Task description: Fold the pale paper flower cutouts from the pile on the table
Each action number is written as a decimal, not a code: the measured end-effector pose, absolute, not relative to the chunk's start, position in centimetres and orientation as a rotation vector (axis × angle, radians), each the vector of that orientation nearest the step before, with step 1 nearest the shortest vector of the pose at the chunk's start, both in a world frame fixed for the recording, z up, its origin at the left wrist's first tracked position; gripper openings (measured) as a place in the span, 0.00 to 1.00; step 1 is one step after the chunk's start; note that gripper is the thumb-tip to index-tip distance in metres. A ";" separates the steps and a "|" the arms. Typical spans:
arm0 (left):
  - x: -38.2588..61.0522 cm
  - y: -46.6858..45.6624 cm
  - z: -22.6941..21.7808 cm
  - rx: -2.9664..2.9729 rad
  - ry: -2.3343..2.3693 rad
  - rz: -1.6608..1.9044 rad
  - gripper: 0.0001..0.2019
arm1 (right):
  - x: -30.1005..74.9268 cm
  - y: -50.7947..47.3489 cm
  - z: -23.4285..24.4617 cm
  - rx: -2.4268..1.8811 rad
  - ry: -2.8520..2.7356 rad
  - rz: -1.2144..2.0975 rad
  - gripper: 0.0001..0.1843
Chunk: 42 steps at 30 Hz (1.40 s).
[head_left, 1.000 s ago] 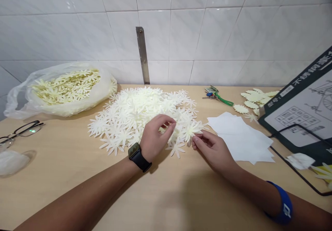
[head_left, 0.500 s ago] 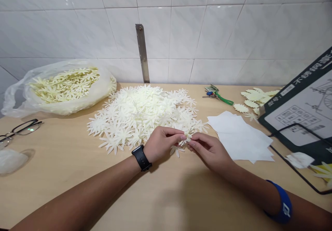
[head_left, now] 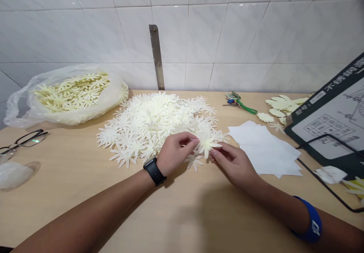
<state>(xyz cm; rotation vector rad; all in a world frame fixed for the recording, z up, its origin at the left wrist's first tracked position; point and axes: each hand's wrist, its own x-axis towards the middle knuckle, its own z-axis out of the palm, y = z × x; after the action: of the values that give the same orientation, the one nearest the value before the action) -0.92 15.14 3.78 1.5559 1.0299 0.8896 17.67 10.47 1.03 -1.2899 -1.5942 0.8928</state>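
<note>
Between my two hands is a pale cream flower cutout [head_left: 207, 146] with long narrow petals, now spread out. My left hand [head_left: 176, 149], with a black watch at the wrist, pinches the flower's left edge with thumb and forefinger. From the right, my right hand [head_left: 234, 164] grips the petals on the other side; its far fingers are partly hidden. Just beneath the held flower, a single loose cutout [head_left: 194, 161] lies on the table. A large heap of similar flower cutouts [head_left: 159, 120] spreads behind and left of my hands.
A plastic bag [head_left: 76, 118] of yellower cutouts stands at the back left, glasses [head_left: 25, 141] in front. To the right lie white paper sheets [head_left: 263, 150], keys with a green strap [head_left: 246, 107], leaf-edged cutouts [head_left: 284, 105], and a printed box [head_left: 327, 120] beside a black metal frame [head_left: 324, 181].
The flower between my fingers was bunched up and has opened out flat. My fingers have moved slightly apart around it.
</note>
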 end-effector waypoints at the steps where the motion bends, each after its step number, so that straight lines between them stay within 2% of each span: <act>1: -1.0 15.4 3.9 1.498 1.019 0.902 0.10 | 17.7 10.5 1.0 -1.276 -1.558 0.896 0.11; 7: -1.8 16.7 4.5 1.325 0.961 0.974 0.10 | 18.2 10.6 0.6 -1.226 -1.317 0.926 0.12; 11: -2.4 17.0 5.0 1.250 0.801 0.544 0.10 | 18.6 11.1 0.4 -1.206 -1.210 0.912 0.11; 13: -2.7 17.1 5.2 1.310 0.850 0.479 0.11 | 18.8 11.3 0.4 -1.186 -1.168 0.923 0.11; 18: -2.9 17.2 5.3 1.528 1.306 1.145 0.21 | 19.1 11.4 0.5 -1.181 -1.124 0.896 0.12; 22: -2.7 16.8 4.9 1.742 1.334 1.298 0.14 | 19.0 11.2 0.6 -1.206 -1.160 0.906 0.11; 30: -0.9 14.4 4.3 1.867 1.037 0.981 0.09 | 17.8 10.5 1.2 -1.293 -1.547 0.917 0.11; 42: -0.4 14.4 3.8 1.473 0.992 0.769 0.09 | 17.7 10.3 1.5 -1.197 -1.748 0.871 0.11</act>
<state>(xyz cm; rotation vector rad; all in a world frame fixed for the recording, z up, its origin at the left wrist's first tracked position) -0.44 14.37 3.79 1.4731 0.9917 0.7688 17.73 10.29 1.53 -1.1966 -1.7476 0.8710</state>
